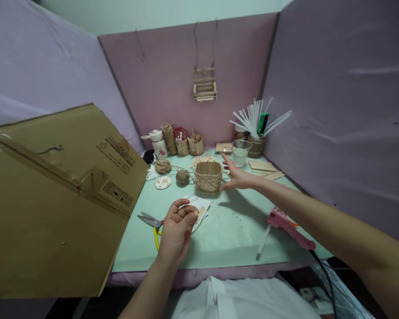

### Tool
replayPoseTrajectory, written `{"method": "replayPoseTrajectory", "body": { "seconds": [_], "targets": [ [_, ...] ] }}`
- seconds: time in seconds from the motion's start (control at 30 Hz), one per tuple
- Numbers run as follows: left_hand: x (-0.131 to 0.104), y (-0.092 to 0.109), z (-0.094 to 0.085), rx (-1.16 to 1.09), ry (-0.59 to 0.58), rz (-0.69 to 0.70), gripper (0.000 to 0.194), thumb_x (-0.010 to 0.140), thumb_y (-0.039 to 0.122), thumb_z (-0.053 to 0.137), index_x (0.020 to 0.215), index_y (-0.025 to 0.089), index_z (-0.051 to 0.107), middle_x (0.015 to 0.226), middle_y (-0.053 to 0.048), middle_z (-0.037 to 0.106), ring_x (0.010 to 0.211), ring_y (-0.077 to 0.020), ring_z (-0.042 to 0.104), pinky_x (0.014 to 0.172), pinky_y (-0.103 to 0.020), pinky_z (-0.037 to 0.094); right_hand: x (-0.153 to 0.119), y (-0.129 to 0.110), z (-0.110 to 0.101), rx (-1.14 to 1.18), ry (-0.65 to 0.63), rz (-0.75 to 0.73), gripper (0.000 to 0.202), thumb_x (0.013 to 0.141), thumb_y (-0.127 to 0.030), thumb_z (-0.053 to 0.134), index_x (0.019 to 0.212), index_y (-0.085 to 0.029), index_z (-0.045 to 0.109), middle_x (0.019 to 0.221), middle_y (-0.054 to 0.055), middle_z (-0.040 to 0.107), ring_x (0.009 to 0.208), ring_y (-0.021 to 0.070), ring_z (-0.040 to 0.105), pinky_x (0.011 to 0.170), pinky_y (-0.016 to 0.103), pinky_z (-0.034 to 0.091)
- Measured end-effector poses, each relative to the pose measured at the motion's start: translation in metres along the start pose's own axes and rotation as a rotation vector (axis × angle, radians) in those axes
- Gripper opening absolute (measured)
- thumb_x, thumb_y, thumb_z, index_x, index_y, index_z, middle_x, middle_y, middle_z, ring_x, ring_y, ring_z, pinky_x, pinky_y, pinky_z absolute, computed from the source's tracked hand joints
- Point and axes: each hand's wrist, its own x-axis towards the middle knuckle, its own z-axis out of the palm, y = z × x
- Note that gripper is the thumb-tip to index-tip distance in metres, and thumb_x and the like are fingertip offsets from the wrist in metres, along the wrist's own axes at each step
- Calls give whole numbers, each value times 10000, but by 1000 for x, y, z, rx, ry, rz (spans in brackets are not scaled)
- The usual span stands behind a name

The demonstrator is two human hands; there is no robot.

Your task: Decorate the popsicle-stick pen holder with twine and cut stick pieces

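My right hand (236, 175) is spread wide beside a small woven-looking tan basket (208, 178), its fingers close to the basket's right side; I cannot tell whether they touch it. My left hand (178, 223) is closed in a pinch, thumb against fingertips, over the near part of the table. Whatever sits in that pinch is too small to make out. Just beyond it lies a white paper (199, 204) with a tan piece on it. Scissors (153, 223) with yellow and red handles rest to its left, partly hidden by the hand.
A pink glue gun (291, 228) with a cord lies at the right under my forearm. Twine balls (182, 177) and a round white disc (163, 182) stand left of the basket. A clear cup (240, 153) stands behind. A large cardboard box (66, 208) blocks the left.
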Motion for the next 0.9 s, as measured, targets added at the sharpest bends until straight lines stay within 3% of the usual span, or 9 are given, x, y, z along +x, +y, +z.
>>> {"method": "replayPoseTrajectory", "body": {
  "seconds": [0.13,0.3,0.43,0.6,0.73,0.9],
  "targets": [
    [9,8,-2,20,25,18,360,631,126,750,923,190,550,726,10,646,669,-59,567,653,-171,423,14,29,27,108,-6,-28,1391,469,-322,826,1444,-181,-155,1503,194,173,1346,268,282,1086,397,226],
    [23,15,4,35,26,28,361,621,143,756,915,180,551,722,6,645,659,-66,570,642,-180,430,12,33,41,203,68,18,1356,488,-288,804,1443,-143,-146,1490,181,225,1358,259,251,1098,380,186],
    [38,18,7,95,21,68,365,624,165,753,920,178,539,726,10,641,642,-68,571,635,-193,426,11,17,47,270,127,89,1319,485,-279,801,1452,-190,-92,1463,142,301,1303,246,354,1062,380,280],
    [55,27,12,352,-27,270,364,633,196,745,921,190,522,745,5,658,718,-102,604,716,-241,442,-8,-19,48,354,150,321,1173,605,-383,747,1451,-224,-50,1213,142,569,984,242,612,804,379,506],
    [58,34,22,685,-130,484,331,688,207,695,968,210,518,781,-14,668,764,-151,616,756,-301,453,-34,-47,46,431,116,483,1113,621,-442,731,1448,-242,12,1109,125,624,822,226,652,634,337,544],
    [58,29,28,1041,-304,622,316,744,153,608,1043,241,552,817,-26,677,770,-174,596,778,-330,440,-60,-61,46,509,97,585,1067,641,-485,703,1443,-237,45,1126,115,613,867,215,644,631,312,553]
  ]
}}
